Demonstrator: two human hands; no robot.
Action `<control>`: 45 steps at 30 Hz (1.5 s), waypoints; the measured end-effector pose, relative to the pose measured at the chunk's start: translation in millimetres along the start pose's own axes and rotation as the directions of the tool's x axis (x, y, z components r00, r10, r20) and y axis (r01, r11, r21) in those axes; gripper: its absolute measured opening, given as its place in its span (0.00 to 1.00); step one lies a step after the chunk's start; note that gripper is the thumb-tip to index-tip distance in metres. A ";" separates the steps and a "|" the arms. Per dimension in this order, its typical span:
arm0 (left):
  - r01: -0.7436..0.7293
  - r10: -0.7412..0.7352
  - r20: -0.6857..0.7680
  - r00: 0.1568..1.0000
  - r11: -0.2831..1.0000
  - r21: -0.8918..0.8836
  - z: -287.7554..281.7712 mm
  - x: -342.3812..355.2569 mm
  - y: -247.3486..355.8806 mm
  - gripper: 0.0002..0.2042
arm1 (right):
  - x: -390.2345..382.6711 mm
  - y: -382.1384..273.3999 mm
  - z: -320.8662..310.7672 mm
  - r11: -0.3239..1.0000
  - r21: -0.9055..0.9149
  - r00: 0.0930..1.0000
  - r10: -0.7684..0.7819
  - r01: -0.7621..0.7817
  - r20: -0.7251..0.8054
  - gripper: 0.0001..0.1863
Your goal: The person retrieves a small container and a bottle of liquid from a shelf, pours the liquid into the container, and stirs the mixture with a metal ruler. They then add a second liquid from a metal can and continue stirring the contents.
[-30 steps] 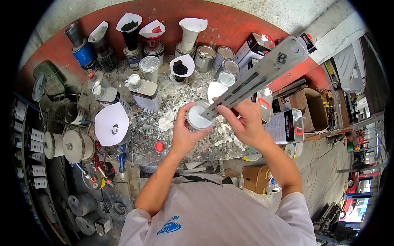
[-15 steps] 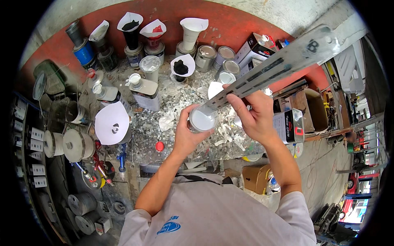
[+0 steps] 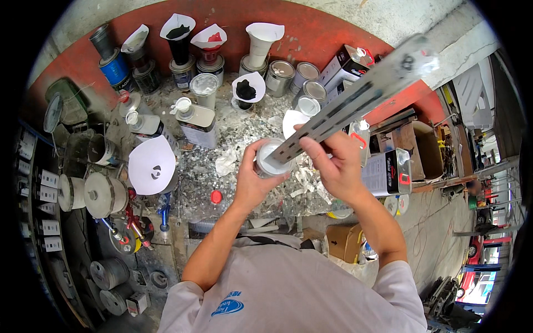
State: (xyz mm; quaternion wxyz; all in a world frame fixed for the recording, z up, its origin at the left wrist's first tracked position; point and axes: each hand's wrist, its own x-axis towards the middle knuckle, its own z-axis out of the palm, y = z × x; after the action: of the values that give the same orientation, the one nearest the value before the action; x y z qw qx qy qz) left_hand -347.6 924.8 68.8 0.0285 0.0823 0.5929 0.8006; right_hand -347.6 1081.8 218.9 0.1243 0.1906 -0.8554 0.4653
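Note:
My left hand (image 3: 251, 182) is wrapped round a small clear cup (image 3: 271, 170) of pale grey-white liquid, held above the workbench. In my right hand (image 3: 336, 169) is a long, slotted metal mixing stick (image 3: 355, 101), pinched between thumb and fingers near its lower end. That end dips into the liquid, while the stick slants up to the far right, its top smeared by motion. Just beyond the cup lies a white paper strainer (image 3: 294, 122), partly covered by the stick. A red cap (image 3: 216, 196) rests on the bench left of my left wrist.
The bench (image 3: 222, 143) is crusted with paint flecks. Along its back stand several paint tins (image 3: 280, 77) and cups topped with paper strainers (image 3: 264, 32). Metal solvent cans (image 3: 199, 126) flank both sides. Spray guns (image 3: 135, 225) hang at the front left. A cardboard box (image 3: 344, 243) sits below the bench.
The stick's lower end has shifted left across the cup and its top has swung left. My right hand has moved slightly left and down. My left hand holds the cup nearly still.

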 end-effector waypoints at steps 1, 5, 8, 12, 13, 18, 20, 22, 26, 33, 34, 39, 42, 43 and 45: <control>-0.010 0.010 0.000 1.000 1.000 0.008 0.3 -0.2 -3.5 0.41 | 2.3 -0.6 -1.7 0.999 -0.029 0.999 -0.030 0.029 -0.029 0.11; -0.026 0.026 -0.005 1.000 0.999 0.046 0.2 -0.9 -4.6 0.41 | 12.1 0.5 -11.8 0.979 -0.169 0.990 -0.129 0.116 -0.066 0.11; -0.039 0.039 -0.013 0.999 0.998 0.041 2.1 0.2 3.6 0.40 | 12.4 8.7 -13.4 0.962 -0.235 0.989 -0.148 0.138 -0.025 0.11; -0.049 0.049 -0.016 0.999 0.999 0.023 -1.1 3.2 3.8 0.39 | 7.2 17.2 -2.6 0.973 -0.168 0.987 -0.160 0.160 0.018 0.09; -0.051 0.052 -0.018 0.999 0.998 0.022 -2.2 4.0 1.6 0.39 | 3.4 18.6 -1.5 0.978 -0.163 0.991 -0.122 0.128 0.046 0.09; -0.027 0.027 -0.009 1.000 0.999 -0.019 -2.5 4.6 -0.7 0.40 | -6.4 14.7 5.5 0.982 -0.142 0.989 -0.112 0.125 0.096 0.09; -0.022 0.022 -0.002 1.000 1.000 -0.003 -2.0 4.3 -1.6 0.40 | -6.4 7.5 5.6 0.989 -0.119 0.992 -0.077 0.088 0.096 0.09; -0.025 0.025 -0.008 1.000 1.000 0.011 0.1 3.0 -0.4 0.41 | -0.8 -1.9 1.9 0.988 -0.097 0.993 -0.116 0.118 0.033 0.10; 0.016 -0.016 0.004 1.000 1.000 -0.005 1.1 0.7 -0.3 0.41 | 8.3 -0.1 -7.2 0.993 -0.062 0.993 -0.100 0.096 -0.062 0.11; -0.043 0.044 -0.025 0.999 0.999 0.012 -1.3 0.6 -0.6 0.40 | 11.2 15.8 -12.3 0.982 -0.159 0.994 -0.108 0.106 -0.008 0.12; -0.037 0.037 -0.026 0.999 0.999 -0.016 -1.7 1.0 1.0 0.40 | 9.1 16.7 -10.9 0.983 -0.161 0.996 -0.087 0.088 0.016 0.12; 0.004 -0.006 -0.047 0.999 1.000 -0.028 -5.7 3.3 4.5 0.41 | -3.5 14.6 2.1 0.982 -0.150 0.992 -0.108 0.117 0.071 0.11; -0.007 0.005 -0.049 0.999 0.999 -0.042 -6.7 2.9 2.0 0.40 | -8.1 5.1 6.3 0.988 -0.131 0.992 -0.070 0.084 0.110 0.11; -0.015 0.013 -0.049 0.999 0.999 -0.030 -6.1 3.2 1.3 0.40 | -8.3 2.4 6.9 0.989 -0.119 0.991 -0.074 0.087 0.112 0.11; -0.020 0.020 -0.046 0.999 1.000 -0.014 -4.6 3.5 -0.5 0.40 | -6.3 -1.6 6.2 0.986 -0.104 0.989 -0.124 0.133 0.085 0.12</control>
State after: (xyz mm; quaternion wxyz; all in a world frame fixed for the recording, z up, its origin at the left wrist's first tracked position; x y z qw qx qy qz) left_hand -351.9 921.1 67.3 0.0075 0.0697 0.5868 0.8067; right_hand -341.5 1077.1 214.4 0.1307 0.2564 -0.8697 0.4010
